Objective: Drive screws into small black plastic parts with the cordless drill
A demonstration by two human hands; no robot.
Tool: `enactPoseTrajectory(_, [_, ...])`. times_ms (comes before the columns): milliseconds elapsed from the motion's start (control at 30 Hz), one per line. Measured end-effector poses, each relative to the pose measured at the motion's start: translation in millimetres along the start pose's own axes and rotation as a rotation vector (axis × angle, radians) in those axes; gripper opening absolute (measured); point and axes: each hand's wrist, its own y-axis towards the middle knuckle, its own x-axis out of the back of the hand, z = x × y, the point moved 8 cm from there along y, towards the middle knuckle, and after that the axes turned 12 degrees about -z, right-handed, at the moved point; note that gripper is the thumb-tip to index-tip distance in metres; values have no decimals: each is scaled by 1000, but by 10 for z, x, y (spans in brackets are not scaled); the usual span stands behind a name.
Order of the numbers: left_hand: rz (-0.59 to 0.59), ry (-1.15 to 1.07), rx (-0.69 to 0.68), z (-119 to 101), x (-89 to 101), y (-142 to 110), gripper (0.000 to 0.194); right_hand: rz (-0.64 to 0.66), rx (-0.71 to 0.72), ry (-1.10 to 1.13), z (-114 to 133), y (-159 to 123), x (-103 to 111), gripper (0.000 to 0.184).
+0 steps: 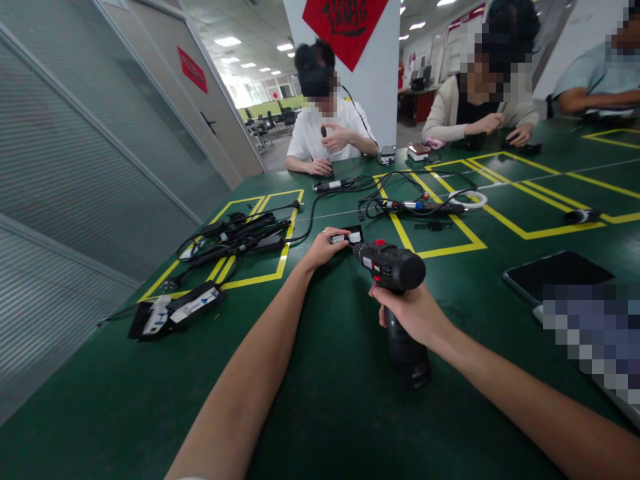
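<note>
On green table point(320, 413), hands gripping drill point(395, 267), black part point(347, 236)

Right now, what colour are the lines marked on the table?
Yellow lines on the green table, clearest in the head view.

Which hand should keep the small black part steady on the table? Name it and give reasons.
Left. The left hand already rests on the small black part, fingers pressing it to the green table. The right hand is occupied gripping the cordless drill, whose nose points at that part.
</note>
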Motion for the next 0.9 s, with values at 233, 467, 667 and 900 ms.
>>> enactPoseTrajectory(233, [-8,-5,-10,-35,6,-7,36,-4,43,11,20,-22,15,12])
enactPoseTrajectory(467, [-20,-23,-16,-41,0,-12,34,-40,18,29,97,-61,27,12])
enactPoseTrajectory(667, [-23,-34,22,-22,1,-15,38,-7,33,41,99,-58,15,11])
enactPoseTrajectory(900, [-37,-62,2,-10,6,1,35,-4,35,33,86,-38,11,10])
